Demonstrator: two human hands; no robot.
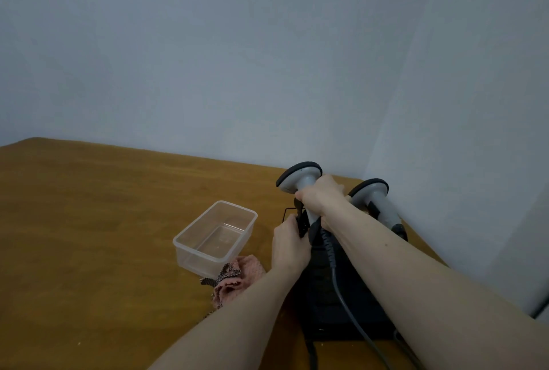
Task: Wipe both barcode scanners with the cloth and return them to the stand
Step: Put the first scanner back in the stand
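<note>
Two grey barcode scanners with dark-rimmed heads stand upright at the table's far right corner. My right hand [320, 197] is closed around the neck of the left scanner [300, 176]. My left hand [289, 243] grips the black stand [329, 295] at its clip just below that scanner. The right scanner [375, 194] rests in the stand, untouched, partly hidden behind my right forearm. A grey cable [347, 304] runs down from the left scanner over the stand. The pink cloth [234, 277] lies crumpled on the table beside my left forearm.
A clear plastic container [190, 246] sits empty on the wooden table [89, 221], left of the stand and just behind the cloth. Pale walls meet in a corner right behind the scanners.
</note>
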